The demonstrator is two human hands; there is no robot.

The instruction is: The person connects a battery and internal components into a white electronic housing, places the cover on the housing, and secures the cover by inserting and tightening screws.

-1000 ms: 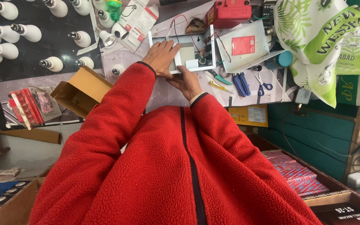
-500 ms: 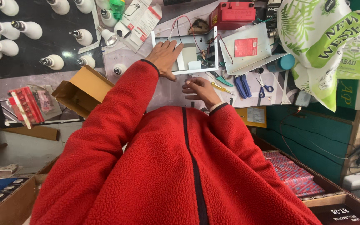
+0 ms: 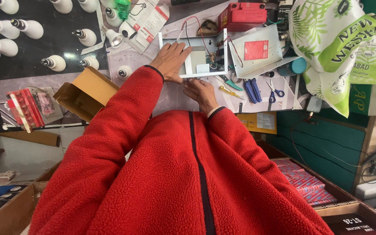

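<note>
- The left hand (image 3: 172, 58) lies flat, fingers spread, on the open white metal case (image 3: 194, 54); its grip is open and presses down rather than clasping.
- The case sits on the pale worktop (image 3: 170, 98), wired circuit parts showing inside, red and white wires looping above it.
- The right hand (image 3: 200, 92) rests on the worktop just below the case's near edge, fingers loosely curled; whether it holds anything, I cannot tell.
- Just right of it lie a yellow-handled screwdriver (image 3: 230, 92), blue-handled pliers (image 3: 252, 90) and small blue scissors (image 3: 276, 90).
- A grey metal cover (image 3: 257, 50) with a red label leans beside the case.
- White bulbs (image 3: 55, 63) lie well to the left.
</note>
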